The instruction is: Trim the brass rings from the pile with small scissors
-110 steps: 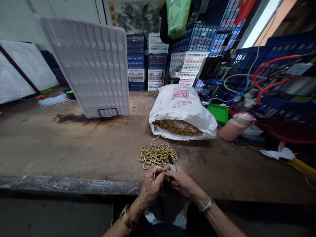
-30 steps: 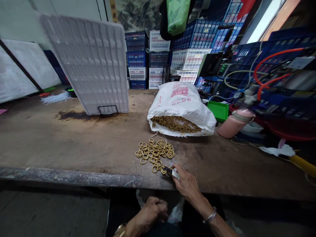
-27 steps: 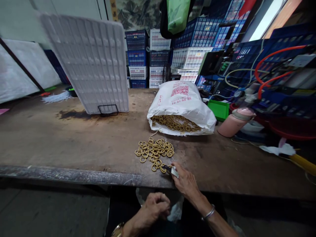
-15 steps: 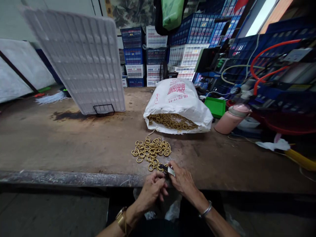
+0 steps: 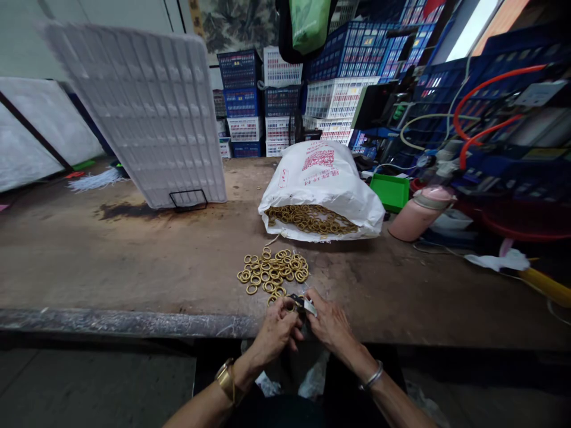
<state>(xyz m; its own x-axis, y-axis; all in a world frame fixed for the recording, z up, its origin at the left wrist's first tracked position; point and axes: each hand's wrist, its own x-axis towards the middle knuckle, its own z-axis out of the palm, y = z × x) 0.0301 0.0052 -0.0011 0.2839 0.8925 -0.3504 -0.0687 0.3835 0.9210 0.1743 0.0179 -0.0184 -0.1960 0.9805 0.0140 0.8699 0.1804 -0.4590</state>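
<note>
Several brass-coloured rings (image 5: 265,275) lie in a loose pile near the table's front edge. At the pile's near side, my left hand (image 5: 277,327) has its fingers pinched at one ring, part of which shows by the fingertips. My right hand (image 5: 331,324) is closed around a small tool (image 5: 307,305) with a dark tip and a pale part; its exact kind is not clear. The tool's tip points left and meets my left fingertips. Behind the pile, a white woven sack (image 5: 319,184) lies on its side, its mouth showing many more rings.
A ribbed white panel (image 5: 147,113) leans upright in a black wire stand (image 5: 188,199) at the left. To the right are a green tray (image 5: 390,193) and a pink bottle (image 5: 419,215). Stacked plastic crates (image 5: 243,98) stand behind the wooden table (image 5: 134,261).
My left hand has moved slightly up and right, up to the tool's tip, with its fingers now at a ring. My right hand has stayed almost in place, still holding the tool.
</note>
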